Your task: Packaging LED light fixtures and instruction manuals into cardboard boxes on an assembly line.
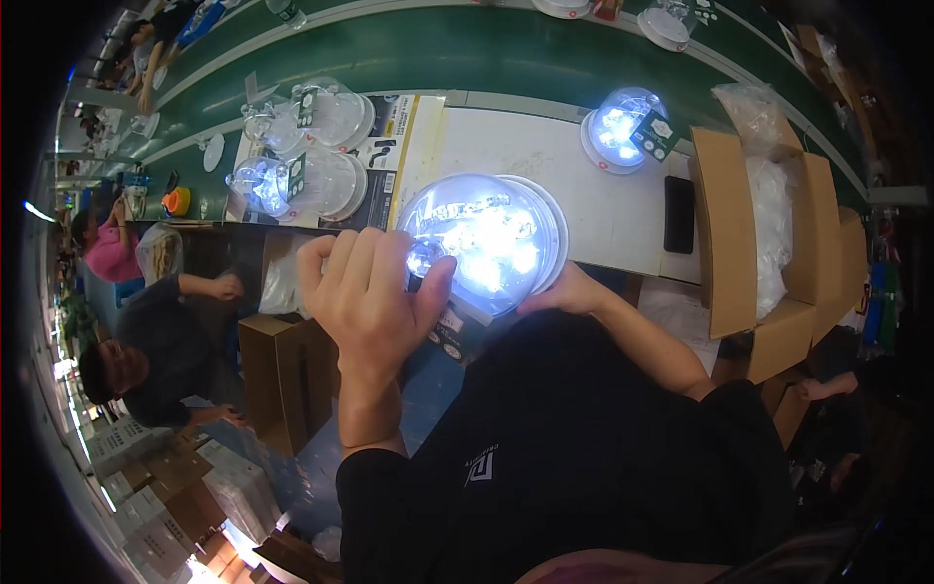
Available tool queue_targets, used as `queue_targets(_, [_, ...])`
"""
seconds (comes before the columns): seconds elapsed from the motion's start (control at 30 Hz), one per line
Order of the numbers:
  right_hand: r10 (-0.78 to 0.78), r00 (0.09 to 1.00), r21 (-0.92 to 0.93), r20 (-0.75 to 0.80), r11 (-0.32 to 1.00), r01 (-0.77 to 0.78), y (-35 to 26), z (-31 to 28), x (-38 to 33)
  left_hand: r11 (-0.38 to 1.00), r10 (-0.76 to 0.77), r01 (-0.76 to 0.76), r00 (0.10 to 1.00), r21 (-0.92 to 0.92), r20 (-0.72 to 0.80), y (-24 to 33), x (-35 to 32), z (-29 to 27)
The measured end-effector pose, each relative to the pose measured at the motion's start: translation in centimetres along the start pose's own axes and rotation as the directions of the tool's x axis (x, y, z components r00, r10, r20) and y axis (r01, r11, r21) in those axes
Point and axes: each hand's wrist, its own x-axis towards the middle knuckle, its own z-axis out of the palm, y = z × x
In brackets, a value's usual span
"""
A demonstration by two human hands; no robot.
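A clear dome lamp (477, 238) with a white round base is tilted on its side in front of me, glowing bright bluish white. My left hand (362, 287) is closed around the small knob at the dome's top, thumb and fingers pinching it. At the base's edge, my right hand (569, 292) grips the lamp from below; most of its fingers are hidden behind it. A dark green tag (449, 336) hangs beneath the dome. Another lit dome lamp (623, 131), also with a green tag, rests on the white worktop at the far right.
Several clear dome lamps (336, 117) lie on a printed board at left. A black phone (678, 214) is beside an open cardboard box (725, 234) holding clear plastic bags. The green conveyor belt (486, 58) runs behind. A seated person (180, 341) is at left, near a carton (282, 380).
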Motion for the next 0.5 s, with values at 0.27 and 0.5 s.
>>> queue_targets(0.27, [0.046, 0.999, -0.151, -0.003, 0.987, -0.046, -2.9, 1.4, 0.1, 0.987, -0.153, 0.158, 0.964, 0.006, -0.217, -2.4, -4.0, 0.4])
queue_targets(0.5, [0.037, 0.999, 0.015, -0.004, 0.999, -0.037, 0.5, -1.6, 0.8, 0.995, -0.096, 0.097, 0.988, 0.003, -0.120, 2.9, -2.1, 0.4])
